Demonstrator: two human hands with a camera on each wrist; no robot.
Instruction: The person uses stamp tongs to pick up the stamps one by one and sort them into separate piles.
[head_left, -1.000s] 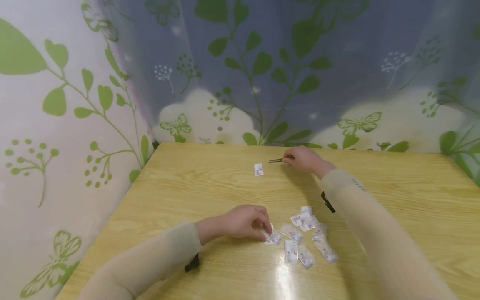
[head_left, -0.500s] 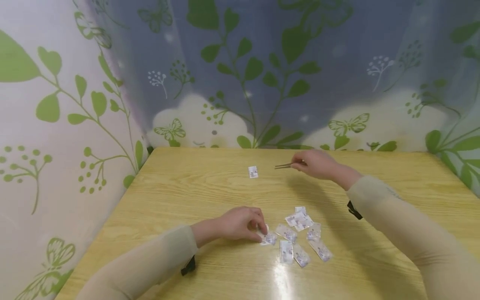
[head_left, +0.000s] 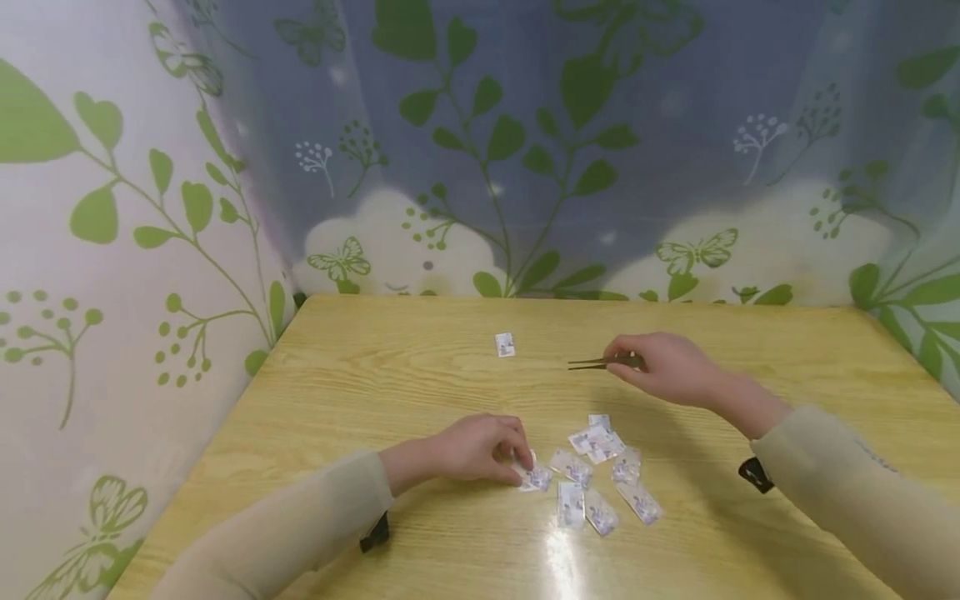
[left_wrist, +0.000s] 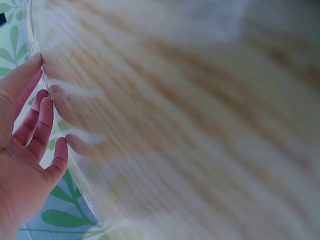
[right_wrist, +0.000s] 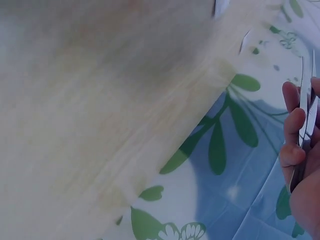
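Observation:
My right hand [head_left: 663, 367] holds a pair of dark metal tweezers [head_left: 588, 364] above the table, tips pointing left and slightly apart with nothing between them. In the right wrist view, fingers and thumb grip the tweezers [right_wrist: 306, 120] along their sides. My left hand [head_left: 480, 450] rests on the table with bent, relaxed fingers at a small whitish packet with purple print [head_left: 537, 477], which it partly hides. The left wrist view shows its fingertips [left_wrist: 60, 145] touching the glossy tabletop. A small printed white piece [head_left: 505, 344] lies alone farther back.
Right of my left hand lie several similar printed packets, among them a loose cluster [head_left: 597, 442], an upright one [head_left: 571, 505] and a slanted one [head_left: 640, 502]. The wood-grain table [head_left: 360, 375] ends at a leaf-patterned curtain [head_left: 450, 208] behind and to the left.
My right hand has drawn back toward me and to the right with the tweezers, away from the lone piece. The left hand has stayed at the packet. The head view has shifted slightly.

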